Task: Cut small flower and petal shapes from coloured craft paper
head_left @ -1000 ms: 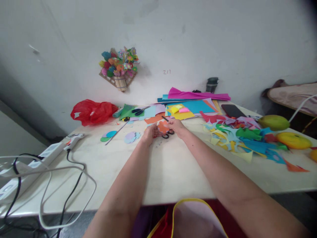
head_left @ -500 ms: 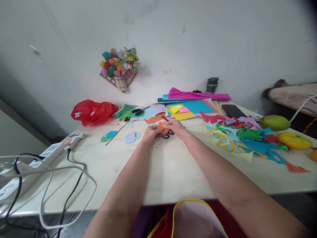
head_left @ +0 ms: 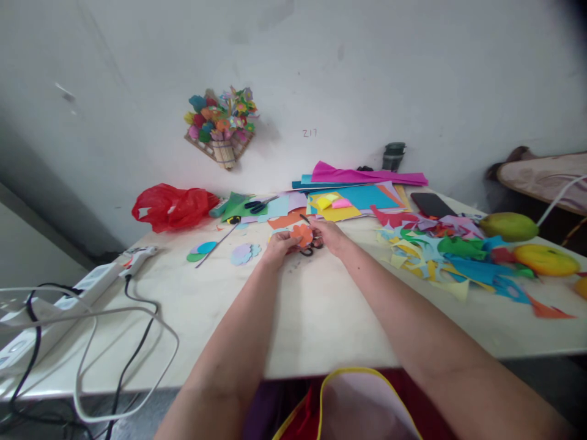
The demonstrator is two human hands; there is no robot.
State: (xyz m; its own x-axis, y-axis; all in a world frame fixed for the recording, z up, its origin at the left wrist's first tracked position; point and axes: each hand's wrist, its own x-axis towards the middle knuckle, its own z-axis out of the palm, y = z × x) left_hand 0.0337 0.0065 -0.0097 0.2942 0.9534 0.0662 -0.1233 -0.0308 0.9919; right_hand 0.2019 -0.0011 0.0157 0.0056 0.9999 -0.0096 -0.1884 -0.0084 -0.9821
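An orange paper flower (head_left: pixel 301 236) with rounded petals is held up over the table. My left hand (head_left: pixel 280 247) pinches its left edge between thumb and fingers. Close by its right edge, my right hand (head_left: pixel 326 235) is curled, and a dark thin stick (head_left: pixel 304 218), perhaps a pen, pokes out from its fingers. Black handle loops (head_left: pixel 306 251), which look like scissors, show just below the flower, partly hidden. To the left lie pale scalloped paper pieces (head_left: pixel 241 254) and overlapping paper circles (head_left: pixel 206 248). Behind my hands is a sheet of orange paper (head_left: pixel 287 219).
Dark-handled scissors (head_left: pixel 257 207) and a red plastic bag (head_left: pixel 169 206) lie at the back left. Coloured sheets (head_left: pixel 362 197) are stacked behind. Paper scraps (head_left: pixel 463 247), a phone (head_left: pixel 433 205) and mangoes (head_left: pixel 545 260) sit right. A power strip (head_left: pixel 77 299) with loose cables is left.
My right fingers have drawn back slightly to the right, so more of the orange paper flower shows. My left hand keeps its pinch on the flower.
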